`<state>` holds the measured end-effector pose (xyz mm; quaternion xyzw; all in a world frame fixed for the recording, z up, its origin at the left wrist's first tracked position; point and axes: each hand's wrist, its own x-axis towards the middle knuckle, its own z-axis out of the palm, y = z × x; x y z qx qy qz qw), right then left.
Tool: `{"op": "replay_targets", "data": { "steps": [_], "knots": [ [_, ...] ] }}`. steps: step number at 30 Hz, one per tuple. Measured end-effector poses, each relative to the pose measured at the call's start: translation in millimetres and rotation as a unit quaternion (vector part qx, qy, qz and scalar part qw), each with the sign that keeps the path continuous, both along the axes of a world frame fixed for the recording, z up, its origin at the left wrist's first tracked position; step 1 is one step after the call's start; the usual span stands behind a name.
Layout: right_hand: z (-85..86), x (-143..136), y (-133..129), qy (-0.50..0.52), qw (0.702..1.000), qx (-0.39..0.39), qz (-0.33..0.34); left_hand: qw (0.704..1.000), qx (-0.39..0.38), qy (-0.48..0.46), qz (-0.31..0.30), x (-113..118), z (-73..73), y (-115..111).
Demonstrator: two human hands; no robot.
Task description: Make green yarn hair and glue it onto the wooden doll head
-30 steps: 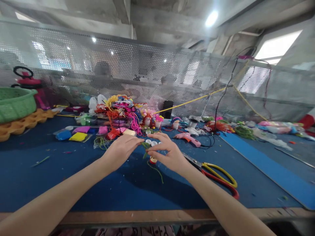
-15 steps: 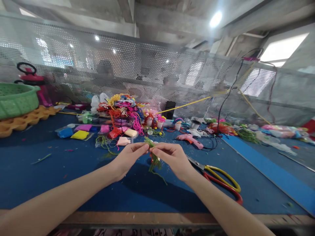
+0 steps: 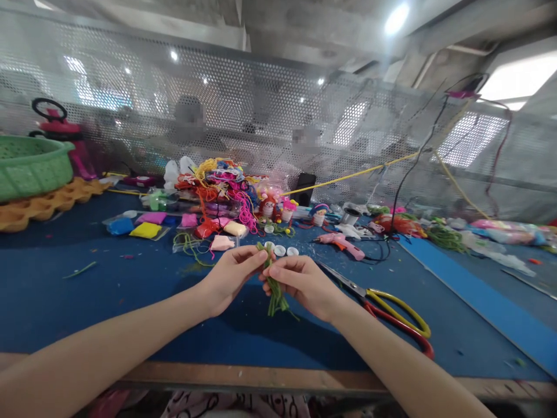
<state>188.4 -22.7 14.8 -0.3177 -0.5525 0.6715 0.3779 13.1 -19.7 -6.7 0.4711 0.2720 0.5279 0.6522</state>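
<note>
A bundle of green yarn (image 3: 277, 297) is pinched between my two hands above the blue table, its loose ends hanging down. My left hand (image 3: 232, 273) grips the upper part between thumb and fingers. Just below, my right hand (image 3: 302, 281) pinches the same bundle, its fingertips close to those of the left. Small white round caps (image 3: 279, 250) sit on the table right behind the bundle. Scissors (image 3: 378, 305) with one yellow and one red handle lie partly open, beside and partly behind my right forearm.
Behind my hands are a tangled multicoloured yarn pile (image 3: 221, 186), colourful clay packets (image 3: 145, 230), small dolls (image 3: 319, 213) and a pink glue gun (image 3: 342, 245). A green basket (image 3: 35, 168) rests on an egg tray (image 3: 52, 204) at left. Perforated metal panels (image 3: 243, 116) close off the back.
The yarn bundle now hangs straighter and more gathered, with my right hand slightly lower around it. White caps behind the hands have come into view. The camera view has shifted slightly.
</note>
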Motion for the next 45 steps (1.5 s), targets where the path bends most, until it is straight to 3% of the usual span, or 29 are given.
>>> {"op": "replay_targets", "data": {
  "steps": [4, 7, 10, 17, 27, 34, 45],
  "knots": [
    [-1.3, 2, 2, -0.031, 0.985, 0.141, -0.091, 0.991, 0.010, 0.001, 0.136, -3, -0.8, 6],
    [-1.9, 1, 3, -0.023, 0.983, 0.139, -0.114, 0.983, 0.023, 0.027, 0.182, -4, -1.7, 9],
    [-4.7, -1, 3, -0.026, 0.985, 0.105, -0.138, 0.983, 0.050, 0.047, 0.172, -4, -1.9, 8],
    [-9.7, -4, 6, -0.029, 0.975, 0.121, -0.185, 0.983, 0.062, 0.090, 0.144, -2, -0.9, 2],
    [-7.1, -4, 5, -0.030, 0.977, 0.117, -0.177, 0.986, 0.042, 0.097, 0.126, -2, 2.8, 0],
    [-8.1, -3, 6, -0.056, 0.974, 0.138, -0.168, 0.981, 0.076, 0.114, 0.141, -3, 6.4, -2],
    [-5.6, 1, 6, -0.088, 0.983, 0.123, -0.103, 0.974, 0.119, 0.175, 0.084, -9, 7.0, 0]
  ]
}}
